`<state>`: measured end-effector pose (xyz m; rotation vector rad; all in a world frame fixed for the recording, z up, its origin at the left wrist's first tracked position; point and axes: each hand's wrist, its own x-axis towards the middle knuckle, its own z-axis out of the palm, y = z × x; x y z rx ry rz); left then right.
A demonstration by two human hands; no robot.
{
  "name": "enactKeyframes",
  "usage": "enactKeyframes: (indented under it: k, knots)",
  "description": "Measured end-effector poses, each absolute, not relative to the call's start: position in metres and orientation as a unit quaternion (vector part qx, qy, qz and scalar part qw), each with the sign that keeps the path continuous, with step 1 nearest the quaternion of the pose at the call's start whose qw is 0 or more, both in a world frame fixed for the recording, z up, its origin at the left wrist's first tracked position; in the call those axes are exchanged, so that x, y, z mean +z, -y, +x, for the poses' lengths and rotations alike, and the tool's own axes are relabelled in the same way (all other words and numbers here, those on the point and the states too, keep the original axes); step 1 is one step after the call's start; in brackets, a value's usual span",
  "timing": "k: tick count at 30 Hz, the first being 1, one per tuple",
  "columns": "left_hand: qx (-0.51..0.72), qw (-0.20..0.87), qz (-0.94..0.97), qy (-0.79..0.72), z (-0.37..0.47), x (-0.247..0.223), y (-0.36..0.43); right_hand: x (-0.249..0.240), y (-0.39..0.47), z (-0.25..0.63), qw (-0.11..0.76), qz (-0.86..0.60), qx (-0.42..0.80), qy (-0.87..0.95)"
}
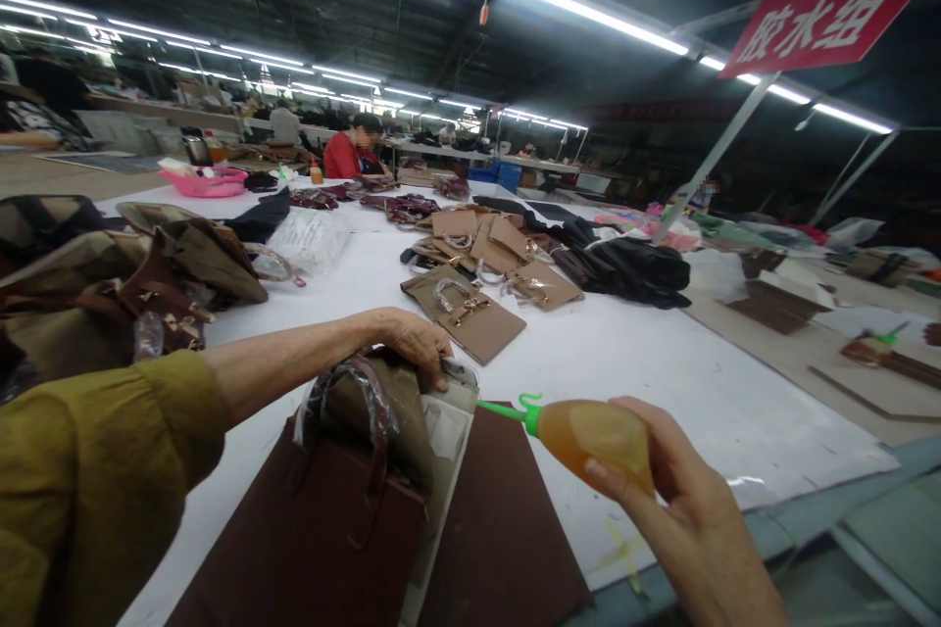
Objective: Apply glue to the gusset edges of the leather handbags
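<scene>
My right hand (676, 480) is wrapped round a squeeze bottle (588, 436) of amber liquid, lying nearly level. Its green nozzle points left, and the tip is at the pale edge of a dark brown handbag (323, 519). At the bag's far top corner, my left hand (419, 343) pinches the pale lining edge (460, 382). The bag's handles (374, 431) are wrapped in clear plastic. A flat dark brown panel (500, 519) spreads to the right of the bag on the white-covered table.
Tan bag pieces with handles (470, 313) lie beyond my hands. Piled bags (124, 284) stand at left, black material (624, 265) at back right. A person in red (344, 155) sits across, near a pink basin (206, 181). A red sign (823, 10) hangs upper right.
</scene>
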<state>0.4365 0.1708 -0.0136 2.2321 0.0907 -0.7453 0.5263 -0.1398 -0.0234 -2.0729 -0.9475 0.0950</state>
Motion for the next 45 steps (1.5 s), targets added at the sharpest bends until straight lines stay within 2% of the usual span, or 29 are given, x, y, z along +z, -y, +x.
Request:
enactKeyframes:
  k: [9, 16, 22, 26, 34, 39, 45]
  knots:
    - [-0.278, 0.362, 0.889, -0.030, 0.437, -0.008, -0.166, -0.025, 0.137, 0.522, 0.476, -0.803, 0.028, 0.356]
    - [-0.276, 0.349, 0.895, -0.031, 0.433, -0.005, -0.164, -0.030, 0.140, 0.522, 0.481, -0.803, 0.026, 0.351]
    - [-0.268, 0.329, 0.905, -0.019, 0.428, 0.003, -0.166, -0.015, 0.141, 0.514, 0.520, -0.788, -0.035, 0.328]
    - [-0.250, 0.295, 0.922, 0.005, 0.432, 0.019, -0.168, -0.008, 0.137, 0.512, 0.517, -0.776, -0.027, 0.360]
    - [-0.129, 0.185, 0.973, 0.047, 0.436, 0.059, -0.156, 0.000, 0.125, 0.515, 0.550, -0.762, -0.034, 0.340]
    - [-0.011, 0.087, 0.994, 0.057, 0.420, 0.049, -0.142, -0.007, 0.128, 0.519, 0.538, -0.773, -0.053, 0.333]
    - [0.025, 0.095, 0.995, 0.020, 0.417, 0.034, -0.141, -0.018, 0.126, 0.526, 0.502, -0.790, -0.038, 0.349]
